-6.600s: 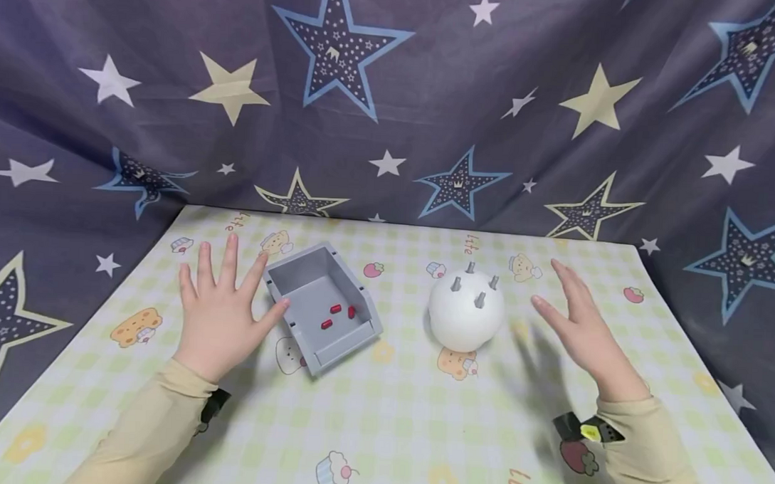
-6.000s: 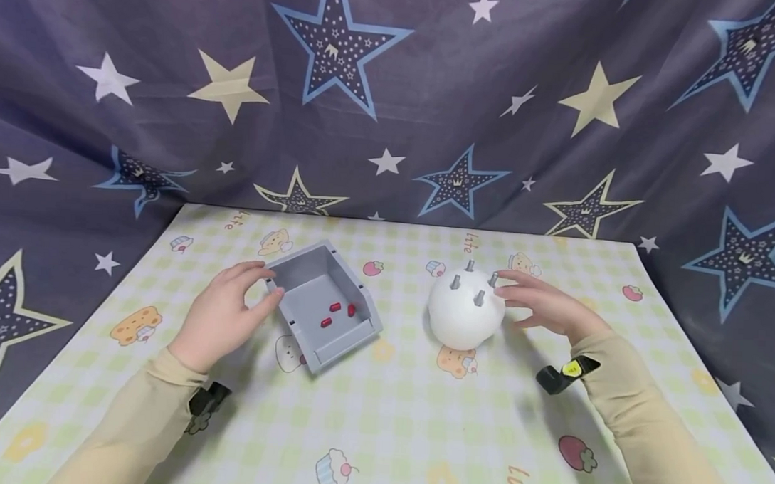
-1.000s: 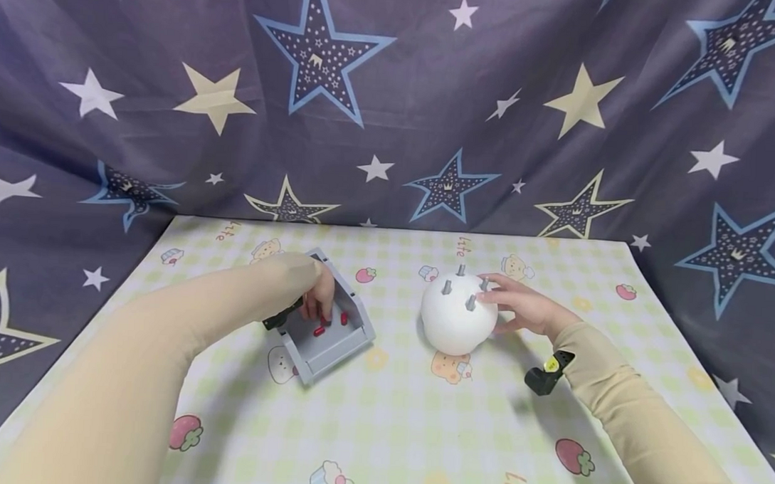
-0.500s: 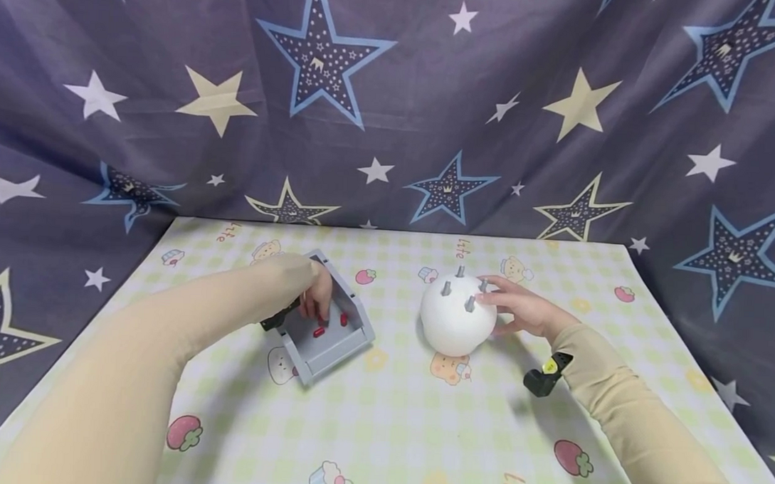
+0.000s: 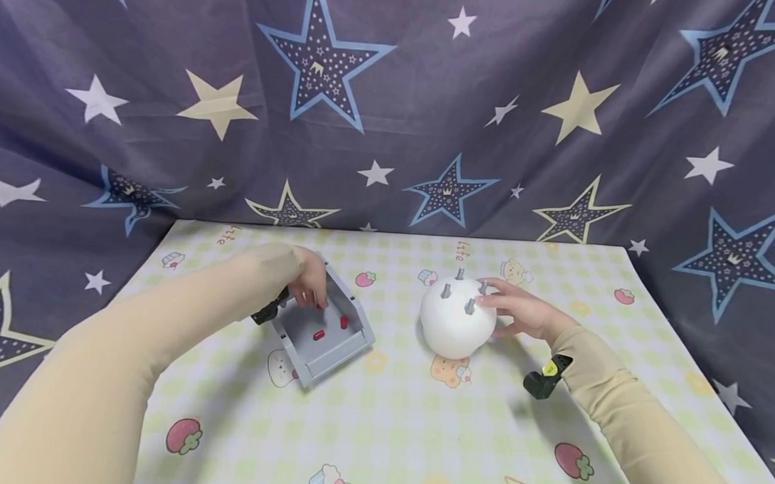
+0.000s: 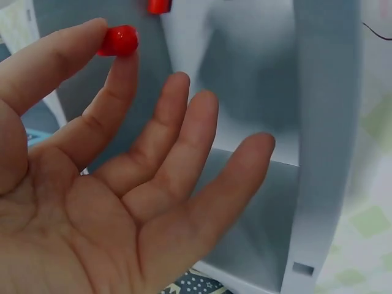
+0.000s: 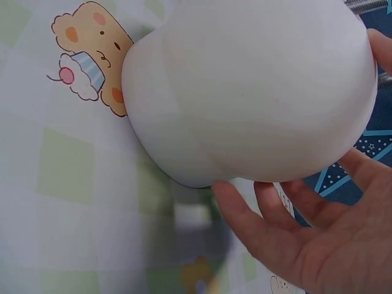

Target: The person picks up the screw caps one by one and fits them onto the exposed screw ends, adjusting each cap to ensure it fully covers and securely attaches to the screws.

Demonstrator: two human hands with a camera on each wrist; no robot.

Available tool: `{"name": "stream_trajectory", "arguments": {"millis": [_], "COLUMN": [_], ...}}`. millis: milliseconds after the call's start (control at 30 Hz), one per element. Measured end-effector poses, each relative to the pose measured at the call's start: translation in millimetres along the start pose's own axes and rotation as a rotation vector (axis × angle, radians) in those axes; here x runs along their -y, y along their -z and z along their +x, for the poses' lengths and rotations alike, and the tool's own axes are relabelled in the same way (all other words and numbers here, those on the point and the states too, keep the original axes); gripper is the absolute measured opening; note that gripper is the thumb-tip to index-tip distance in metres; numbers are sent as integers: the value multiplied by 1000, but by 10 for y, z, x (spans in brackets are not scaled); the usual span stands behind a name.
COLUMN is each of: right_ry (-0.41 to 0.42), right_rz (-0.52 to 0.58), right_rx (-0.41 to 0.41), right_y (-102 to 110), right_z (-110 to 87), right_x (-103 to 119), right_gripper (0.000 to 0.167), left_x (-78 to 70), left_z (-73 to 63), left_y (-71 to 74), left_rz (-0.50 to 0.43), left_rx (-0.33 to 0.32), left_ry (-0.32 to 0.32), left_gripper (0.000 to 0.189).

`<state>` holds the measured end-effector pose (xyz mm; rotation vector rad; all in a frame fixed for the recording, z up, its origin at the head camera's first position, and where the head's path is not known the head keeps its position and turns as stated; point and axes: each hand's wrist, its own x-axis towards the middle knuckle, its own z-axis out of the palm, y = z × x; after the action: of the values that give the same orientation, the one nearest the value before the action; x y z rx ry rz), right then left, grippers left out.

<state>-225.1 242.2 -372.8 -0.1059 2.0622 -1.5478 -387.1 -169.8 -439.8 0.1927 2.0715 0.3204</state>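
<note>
Along the near side, a cupcake print [image 5: 328, 482] shows on the checked tablecloth [image 5: 381, 420], with a strawberry print [image 5: 182, 436] to the left and another to the right. From the near corners reach my beige sleeves, the left sleeve [image 5: 121, 354] and the right sleeve [image 5: 637, 425]; a black wrist camera [image 5: 543, 383] hangs below my right cuff.

Farther in, left of centre, stands the grey bin [image 5: 341, 356], its low lip facing near and right. On its floor two red capsules [image 5: 319, 335] lie loose and apart, one nearer, the other a little farther and to the right. Well to the right of the bin, the white globe [image 5: 455, 326] sits on the cloth, four grey pegs [image 5: 446, 291] standing up from its top. My right hand [image 5: 520, 308] holds its right side, fingers spread and curved against it; one fingertip is just beside the near right peg, and I cannot tell whether they touch.

Over the bin's far left part, my left hand [image 5: 311, 277] pinches the held capsule [image 6: 121, 40], also red, between thumb and forefinger, the other three fingers spread apart.

Past the far table edge, a dark purple curtain [image 5: 405, 114] printed with stars hangs.
</note>
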Motion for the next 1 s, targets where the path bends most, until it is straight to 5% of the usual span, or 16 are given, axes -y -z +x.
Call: {"name": "stream_trajectory", "arguments": {"millis": [133, 200, 300, 467, 767, 1000], "right_ry": [-3, -4, -4, 1, 1, 6], "right_rz": [-4, -5, -6, -10, -21, -20], "right_rx": [1, 1, -1, 1, 9, 11], "right_y": [5, 6, 7, 5, -8, 8], "right_z": [-1, -7, -18, -27, -16, 9], "right_x": [-14, -13, -5, 9, 10, -22], "right_gripper": [70, 70, 69, 69, 69, 69], "left_x": [-483, -675, -785, -831, -883, -939], "left_z": [-1020, -1427, -1665, -1805, -1864, -1872], "left_y": [-237, -330, -336, -285, -268, -301], "left_rz": [48, 27, -64, -131, -177, -174], "left_rx": [-67, -98, -123, -152, -149, -216], "left_ry": [9, 17, 11, -42, -153, -248], "left_gripper": [37, 33, 25, 17, 14, 11]}}
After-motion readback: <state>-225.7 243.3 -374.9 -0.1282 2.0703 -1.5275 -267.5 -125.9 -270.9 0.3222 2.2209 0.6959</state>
